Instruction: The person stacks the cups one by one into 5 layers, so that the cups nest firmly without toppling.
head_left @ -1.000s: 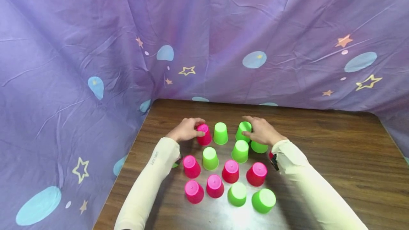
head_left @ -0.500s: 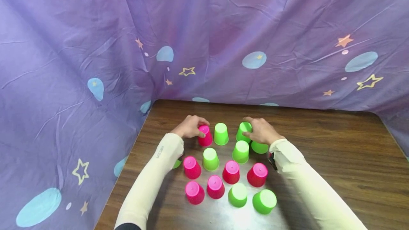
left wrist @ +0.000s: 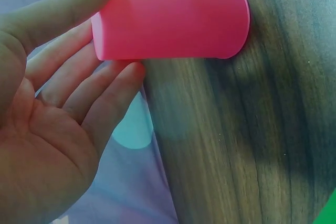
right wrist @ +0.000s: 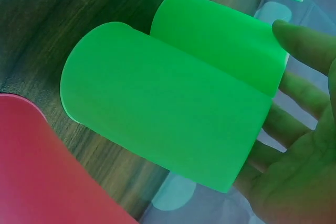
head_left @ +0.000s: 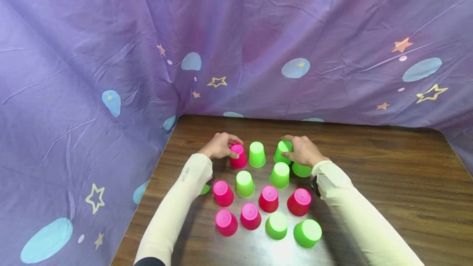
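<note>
Several pink and green cups stand upside down on the brown wooden table. At the back left of the group, my left hand [head_left: 219, 146] holds a pink cup [head_left: 238, 158] near its closed top. In the left wrist view the thumb lies on one side of this pink cup [left wrist: 173, 19], the fingers on the other. My right hand [head_left: 304, 151] holds a green cup [head_left: 282, 151] at the back right, its thumb [right wrist: 304, 48] on the cup's side near the top. Another green cup [head_left: 301, 170] stands under the right wrist, partly hidden. Between the hands is a green cup [head_left: 256, 155].
In front of the hands stand more cups, among them a green cup [head_left: 244, 184], a pink cup [head_left: 268, 199] and a green cup [head_left: 308, 233]. A green cup [head_left: 205, 189] is mostly hidden behind the left forearm. A purple patterned cloth [head_left: 258, 44] hangs behind the table [head_left: 388, 167].
My left hand has shifted slightly right, its fingers reaching further round the pink cup. The right hand stays at its green cup. The cups keep their places.
</note>
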A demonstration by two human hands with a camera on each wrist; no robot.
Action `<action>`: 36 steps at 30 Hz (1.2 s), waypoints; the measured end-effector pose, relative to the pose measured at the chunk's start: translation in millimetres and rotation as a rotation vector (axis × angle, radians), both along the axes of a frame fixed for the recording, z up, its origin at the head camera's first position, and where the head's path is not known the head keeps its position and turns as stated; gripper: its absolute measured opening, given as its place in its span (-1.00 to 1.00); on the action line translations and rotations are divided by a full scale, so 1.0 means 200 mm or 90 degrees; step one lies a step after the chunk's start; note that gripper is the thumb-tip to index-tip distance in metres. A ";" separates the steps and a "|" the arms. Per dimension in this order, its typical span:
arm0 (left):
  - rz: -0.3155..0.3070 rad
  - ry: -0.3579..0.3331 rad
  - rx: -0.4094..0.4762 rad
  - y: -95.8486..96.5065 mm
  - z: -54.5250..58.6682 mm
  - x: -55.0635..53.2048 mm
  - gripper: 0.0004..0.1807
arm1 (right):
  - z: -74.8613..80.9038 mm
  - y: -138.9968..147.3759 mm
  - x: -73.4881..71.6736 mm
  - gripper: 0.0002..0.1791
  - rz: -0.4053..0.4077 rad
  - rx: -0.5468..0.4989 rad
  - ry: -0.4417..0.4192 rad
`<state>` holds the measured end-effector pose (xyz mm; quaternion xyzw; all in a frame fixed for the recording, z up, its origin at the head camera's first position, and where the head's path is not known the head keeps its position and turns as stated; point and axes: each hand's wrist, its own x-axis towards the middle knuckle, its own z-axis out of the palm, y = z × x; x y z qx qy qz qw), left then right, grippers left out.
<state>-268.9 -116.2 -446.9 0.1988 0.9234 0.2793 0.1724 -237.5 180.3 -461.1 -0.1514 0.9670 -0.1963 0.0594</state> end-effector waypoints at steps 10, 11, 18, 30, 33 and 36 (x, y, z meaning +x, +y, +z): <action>0.032 -0.032 0.054 -0.02 -0.01 -0.01 -0.47 | -0.02 0.02 -0.03 -0.39 -0.010 -0.054 0.037; 0.036 -0.038 0.062 -0.02 -0.01 -0.01 -0.47 | -0.02 0.02 -0.03 -0.39 -0.011 -0.059 0.039; 0.080 -0.102 0.144 -0.04 -0.05 -0.03 -0.44 | 0.02 0.02 -0.05 -0.39 -0.013 -0.090 0.044; 0.089 -0.124 0.175 -0.04 -0.07 -0.02 -0.45 | 0.10 0.05 -0.09 -0.45 -0.015 -0.103 0.041; 0.097 -0.132 0.181 -0.04 -0.07 -0.02 -0.46 | 0.12 0.06 -0.11 -0.44 -0.017 -0.101 0.043; 0.106 -0.141 0.187 -0.04 -0.08 -0.02 -0.46 | 0.16 0.08 -0.13 -0.44 -0.018 -0.098 0.038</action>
